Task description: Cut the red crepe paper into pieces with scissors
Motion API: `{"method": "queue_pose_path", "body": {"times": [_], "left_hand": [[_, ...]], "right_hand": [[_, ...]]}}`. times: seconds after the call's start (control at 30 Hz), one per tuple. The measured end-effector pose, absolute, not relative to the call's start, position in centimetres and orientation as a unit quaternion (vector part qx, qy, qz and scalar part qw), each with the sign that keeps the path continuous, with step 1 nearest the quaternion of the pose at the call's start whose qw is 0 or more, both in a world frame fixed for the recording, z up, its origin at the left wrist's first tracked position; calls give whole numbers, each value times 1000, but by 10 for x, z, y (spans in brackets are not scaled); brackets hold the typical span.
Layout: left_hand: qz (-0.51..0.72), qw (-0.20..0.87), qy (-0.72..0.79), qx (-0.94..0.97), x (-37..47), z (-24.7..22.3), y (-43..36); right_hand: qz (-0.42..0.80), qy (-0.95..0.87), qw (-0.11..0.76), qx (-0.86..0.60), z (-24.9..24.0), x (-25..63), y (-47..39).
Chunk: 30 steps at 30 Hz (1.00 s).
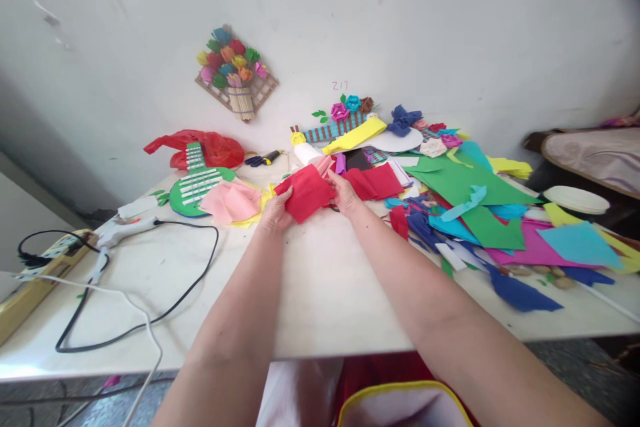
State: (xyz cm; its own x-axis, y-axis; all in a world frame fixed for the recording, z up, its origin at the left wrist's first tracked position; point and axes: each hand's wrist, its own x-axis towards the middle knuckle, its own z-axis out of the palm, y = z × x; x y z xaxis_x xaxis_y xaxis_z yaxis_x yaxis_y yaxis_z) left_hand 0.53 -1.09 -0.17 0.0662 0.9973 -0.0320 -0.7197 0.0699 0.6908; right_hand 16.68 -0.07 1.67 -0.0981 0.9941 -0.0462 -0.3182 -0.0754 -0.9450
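Observation:
A piece of red crepe paper [305,195] is stretched between my two hands above the middle of the table. My left hand [278,211] pinches its left edge, and my right hand [344,193] grips the right edge. Another red crepe paper piece [377,181] lies just beyond my right hand. Left of my left hand are a crumpled pink paper sheet [233,201] and a green guitar-shaped craft [195,185] with white strips. Behind the held paper, a white roll [307,153] is partly hidden.
A glue gun [125,230] with a looping black cord [210,260] lies at left by a power strip [45,273]. Scissors [265,159] rest at the back. Green paper [465,177] and many coloured scraps cover the right side, near a white bowl [576,200].

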Motion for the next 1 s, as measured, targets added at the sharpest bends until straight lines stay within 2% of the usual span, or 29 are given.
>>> {"method": "queue_pose_path", "body": {"times": [0.17,0.43,0.6,0.73,0.87,1.0], "left_hand": [[593,687,266,325,5,-5,-12],[567,681,290,361,8,-3,-15],[635,627,301,336,6,-8,-6],[674,594,279,339,3,-8,-1],[669,603,260,349,1,-7,-2],[680,598,257,336,1,-7,-3]], "right_hand": [[613,-407,563,-378,14,170,5],[405,-509,623,-434,2,165,12],[368,-533,609,-457,9,164,10],[296,-576,510,-566,15,177,12],[106,-659,326,-670,24,191,11],[72,-714,133,-684,35,189,3]]}}
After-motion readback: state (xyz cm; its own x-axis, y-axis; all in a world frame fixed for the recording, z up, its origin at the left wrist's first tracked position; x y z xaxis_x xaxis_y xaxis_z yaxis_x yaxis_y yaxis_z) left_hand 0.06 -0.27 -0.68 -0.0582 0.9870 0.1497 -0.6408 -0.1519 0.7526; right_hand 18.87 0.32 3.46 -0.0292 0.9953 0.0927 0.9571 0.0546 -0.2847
